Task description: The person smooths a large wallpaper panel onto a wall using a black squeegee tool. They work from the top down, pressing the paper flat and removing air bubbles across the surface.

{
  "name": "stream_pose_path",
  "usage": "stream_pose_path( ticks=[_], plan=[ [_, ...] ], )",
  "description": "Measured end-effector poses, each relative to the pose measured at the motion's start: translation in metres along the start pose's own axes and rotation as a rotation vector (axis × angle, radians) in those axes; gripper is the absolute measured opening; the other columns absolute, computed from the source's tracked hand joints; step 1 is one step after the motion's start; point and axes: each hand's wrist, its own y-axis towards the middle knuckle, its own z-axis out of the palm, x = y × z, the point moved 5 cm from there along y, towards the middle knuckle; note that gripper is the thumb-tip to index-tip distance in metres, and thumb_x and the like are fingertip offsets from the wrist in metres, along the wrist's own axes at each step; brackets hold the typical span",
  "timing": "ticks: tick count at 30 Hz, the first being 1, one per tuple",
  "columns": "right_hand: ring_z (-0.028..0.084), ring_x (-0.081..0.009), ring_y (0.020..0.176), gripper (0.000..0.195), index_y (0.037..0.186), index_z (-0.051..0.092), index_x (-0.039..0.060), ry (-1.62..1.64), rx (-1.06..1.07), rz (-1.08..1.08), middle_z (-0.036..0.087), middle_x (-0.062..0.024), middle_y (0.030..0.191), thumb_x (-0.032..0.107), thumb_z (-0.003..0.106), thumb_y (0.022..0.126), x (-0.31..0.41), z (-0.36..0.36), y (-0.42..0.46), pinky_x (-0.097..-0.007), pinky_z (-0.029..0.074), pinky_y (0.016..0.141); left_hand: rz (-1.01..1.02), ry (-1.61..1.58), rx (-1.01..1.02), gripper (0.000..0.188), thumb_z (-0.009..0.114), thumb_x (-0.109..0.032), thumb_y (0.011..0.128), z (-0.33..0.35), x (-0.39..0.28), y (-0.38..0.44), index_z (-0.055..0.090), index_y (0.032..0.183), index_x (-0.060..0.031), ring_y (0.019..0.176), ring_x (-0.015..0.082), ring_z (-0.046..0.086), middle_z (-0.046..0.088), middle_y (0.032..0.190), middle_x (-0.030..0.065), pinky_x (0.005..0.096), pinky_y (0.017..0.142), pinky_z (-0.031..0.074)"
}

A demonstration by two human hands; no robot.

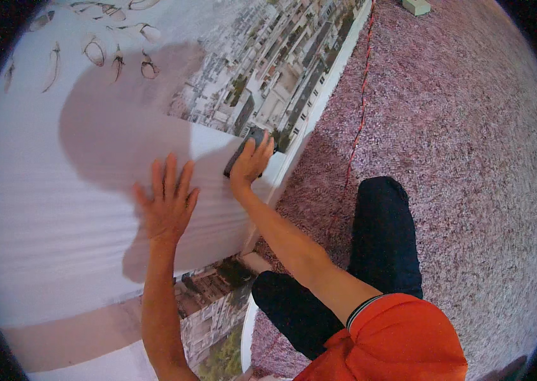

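My left hand lies with fingers spread, palm against a pale, slightly rippled sheet, and holds nothing. My right hand grips a dark, block-shaped hand tool, mostly hidden under my palm and fingers. That tool sits where the pale sheet borders a printed picture of a city seen from above. Another strip of city print shows below the sheet, partly behind my left forearm. Sketch-like drawn shapes mark the upper left of the printed surface.
Pinkish speckled carpet runs along the print's white lower border. A thin red cord crosses the carpet. At the top is a small pale block. My dark-clothed knees rest near the border. Shadows fall over the sheet.
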Motion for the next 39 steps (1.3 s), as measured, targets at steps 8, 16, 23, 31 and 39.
stream_pose_path(
  ticks=[8, 16, 23, 31, 39],
  plan=[
    [0.032, -0.0451, 0.15, 0.056, 0.159, 0.041, 0.0089, -0.015, 0.035, -0.086, 0.034, -0.0271, 0.163, 0.031, 0.049, 0.109, 0.014, -0.002, -0.014, -0.0527, 0.027, 0.122, -0.027, -0.013, -0.02, 0.068, 0.058, -0.058, 0.1, 0.0, 0.0, 0.0, 0.043, 0.161, -0.0328, 0.155, 0.0334, 0.033, 0.033, 0.171, 0.005, 0.0763, 0.118, 0.012],
    [0.032, -0.0469, 0.15, 0.057, 0.159, 0.042, 0.0101, -0.024, 0.05, -0.183, 0.034, -0.025, 0.164, 0.029, 0.053, 0.106, 0.049, 0.013, 0.021, -0.0588, 0.027, 0.121, -0.02, -0.001, -0.03, 0.07, 0.059, -0.059, 0.099, -0.001, -0.001, 0.0, 0.042, 0.161, -0.0309, 0.156, 0.0328, 0.033, 0.035, 0.171, 0.0056, 0.0761, 0.118, 0.013],
    [0.034, -0.0483, 0.148, 0.056, 0.157, 0.043, 0.0044, 0.01, 0.084, -0.416, 0.037, -0.0276, 0.16, 0.022, 0.053, 0.105, 0.065, 0.0, -0.006, -0.0543, 0.025, 0.122, -0.03, -0.011, -0.058, 0.072, 0.059, -0.057, 0.1, -0.005, 0.0, -0.003, 0.039, 0.163, -0.03, 0.157, 0.0316, 0.031, 0.034, 0.171, 0.0053, 0.0753, 0.12, 0.011],
    [0.025, -0.0477, 0.154, 0.061, 0.159, 0.042, 0.0082, 0.06, 0.212, -0.438, 0.03, -0.0231, 0.167, 0.02, 0.057, 0.101, 0.084, -0.001, -0.024, -0.0601, 0.019, 0.124, -0.043, -0.078, -0.075, 0.072, 0.063, -0.053, 0.096, -0.005, -0.002, 0.0, 0.043, 0.161, -0.0279, 0.156, 0.0309, 0.033, 0.036, 0.171, 0.0052, 0.074, 0.12, 0.011],
    [0.025, -0.0491, 0.152, 0.058, 0.157, 0.043, 0.0061, 0.011, 0.224, -0.481, 0.03, -0.0249, 0.165, 0.03, 0.048, 0.105, 0.093, -0.003, -0.039, -0.059, 0.016, 0.124, -0.031, -0.114, -0.037, 0.07, 0.066, -0.048, 0.094, -0.012, 0.005, -0.003, 0.047, 0.159, -0.0271, 0.155, 0.031, 0.036, 0.038, 0.169, 0.0068, 0.0716, 0.12, 0.012]
  ],
)
